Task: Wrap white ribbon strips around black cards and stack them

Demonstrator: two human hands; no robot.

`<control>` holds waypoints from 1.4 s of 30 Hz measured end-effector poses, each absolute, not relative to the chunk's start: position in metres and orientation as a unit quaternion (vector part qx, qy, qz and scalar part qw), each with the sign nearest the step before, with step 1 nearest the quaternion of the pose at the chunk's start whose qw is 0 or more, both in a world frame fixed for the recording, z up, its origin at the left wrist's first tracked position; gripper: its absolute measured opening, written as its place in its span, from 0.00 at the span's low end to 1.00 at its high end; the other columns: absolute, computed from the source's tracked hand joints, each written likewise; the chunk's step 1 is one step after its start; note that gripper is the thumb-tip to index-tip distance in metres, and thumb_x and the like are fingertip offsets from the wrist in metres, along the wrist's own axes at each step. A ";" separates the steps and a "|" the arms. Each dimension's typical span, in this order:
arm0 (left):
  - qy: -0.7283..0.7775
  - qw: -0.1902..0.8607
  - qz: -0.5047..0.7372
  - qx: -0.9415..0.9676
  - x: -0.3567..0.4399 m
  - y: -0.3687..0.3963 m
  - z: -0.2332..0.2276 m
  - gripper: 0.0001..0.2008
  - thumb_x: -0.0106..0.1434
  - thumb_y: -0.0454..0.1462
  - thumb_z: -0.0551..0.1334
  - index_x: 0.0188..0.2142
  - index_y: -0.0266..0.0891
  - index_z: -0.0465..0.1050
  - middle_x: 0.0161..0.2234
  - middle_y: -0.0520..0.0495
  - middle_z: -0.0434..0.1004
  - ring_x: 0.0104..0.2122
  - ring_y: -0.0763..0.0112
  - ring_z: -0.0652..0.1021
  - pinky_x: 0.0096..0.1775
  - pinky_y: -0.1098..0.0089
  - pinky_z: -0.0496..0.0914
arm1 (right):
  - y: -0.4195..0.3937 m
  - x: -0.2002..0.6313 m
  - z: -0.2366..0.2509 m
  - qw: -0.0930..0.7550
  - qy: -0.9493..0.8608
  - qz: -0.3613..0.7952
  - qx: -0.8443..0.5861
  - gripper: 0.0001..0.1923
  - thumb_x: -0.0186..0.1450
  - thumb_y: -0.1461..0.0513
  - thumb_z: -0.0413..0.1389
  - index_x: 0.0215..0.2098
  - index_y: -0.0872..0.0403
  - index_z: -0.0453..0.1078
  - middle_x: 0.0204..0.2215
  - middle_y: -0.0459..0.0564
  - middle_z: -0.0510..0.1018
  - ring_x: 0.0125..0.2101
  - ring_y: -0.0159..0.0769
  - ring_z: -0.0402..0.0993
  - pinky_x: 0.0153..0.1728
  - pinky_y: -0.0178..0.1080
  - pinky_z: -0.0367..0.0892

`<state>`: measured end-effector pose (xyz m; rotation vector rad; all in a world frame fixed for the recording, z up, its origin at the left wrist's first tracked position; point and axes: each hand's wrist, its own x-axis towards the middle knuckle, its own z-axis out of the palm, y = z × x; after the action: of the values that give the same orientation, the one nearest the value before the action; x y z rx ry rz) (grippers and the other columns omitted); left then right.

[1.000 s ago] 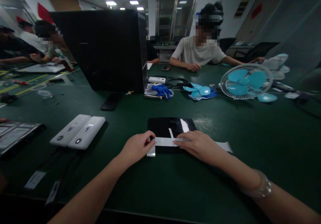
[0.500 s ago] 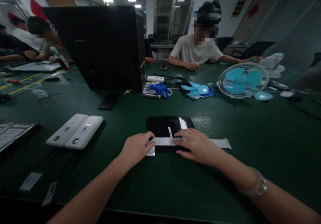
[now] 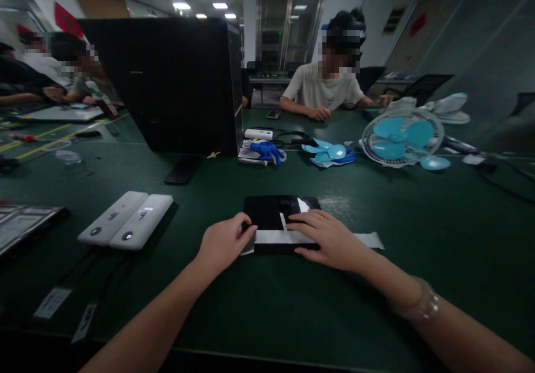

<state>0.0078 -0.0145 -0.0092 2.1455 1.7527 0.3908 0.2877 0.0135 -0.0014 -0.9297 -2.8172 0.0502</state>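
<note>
A flat black rectangular device lies on the green table in front of me, a glossy patch at its upper right. Across its near part runs a white flat ribbon cable, whose right end sticks out past the device. At the cable's left end, my left hand has thumb and forefinger closed on it, beside a folded silvery flap. My right hand rests on the device and cable with its fingers spread, thumb at the near edge. A short white strip stands up from the cable between the hands.
To the left lie two white power banks with cords and a dark phone. A big black case stands behind. Farther right are blue gloves and a fan. A co-worker sits opposite.
My left hand has shifted slightly left and up, and the flap at the cable's left end now slants leftward. My right hand stays nearly in place. The co-worker opposite has drawn one arm in.
</note>
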 end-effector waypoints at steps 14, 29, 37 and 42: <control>0.610 0.189 0.151 0.754 0.009 -0.015 -0.008 0.16 0.68 0.48 0.50 0.44 0.43 0.69 0.24 0.54 0.68 0.23 0.72 0.70 0.24 0.73 0.58 | 0.028 0.292 -0.011 0.047 -0.935 0.083 -0.342 0.49 0.59 0.42 0.55 0.70 0.51 0.40 0.65 0.53 0.53 0.66 0.49 0.39 0.64 0.57 0.31; 0.624 0.182 0.153 0.744 0.007 -0.013 -0.011 0.14 0.67 0.47 0.51 0.43 0.44 0.69 0.25 0.55 0.70 0.24 0.71 0.72 0.25 0.72 0.59 | 0.028 0.296 -0.009 0.025 -0.933 0.035 -0.357 0.48 0.60 0.41 0.52 0.70 0.50 0.39 0.66 0.52 0.51 0.64 0.51 0.45 0.64 0.58 0.30; 0.619 0.193 0.155 0.745 0.003 -0.012 -0.015 0.13 0.67 0.47 0.51 0.44 0.45 0.69 0.25 0.55 0.69 0.25 0.72 0.72 0.26 0.72 0.60 | 0.053 0.338 -0.007 -0.029 -0.878 -0.007 -0.478 0.52 0.58 0.37 0.49 0.70 0.50 0.36 0.62 0.57 0.59 0.64 0.52 0.48 0.63 0.59 0.32; 0.616 0.209 0.149 0.745 0.001 -0.012 -0.017 0.15 0.67 0.47 0.50 0.45 0.45 0.68 0.26 0.55 0.69 0.25 0.72 0.72 0.26 0.73 0.61 | 0.082 0.393 -0.015 -0.036 -0.803 -0.009 -0.594 0.52 0.56 0.36 0.49 0.70 0.50 0.40 0.62 0.58 0.60 0.63 0.55 0.50 0.61 0.62 0.35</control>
<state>0.0013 -0.0120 -0.0171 2.0714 1.7151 0.4138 0.3933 0.0822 -0.0152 -1.9114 -2.5826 -0.0277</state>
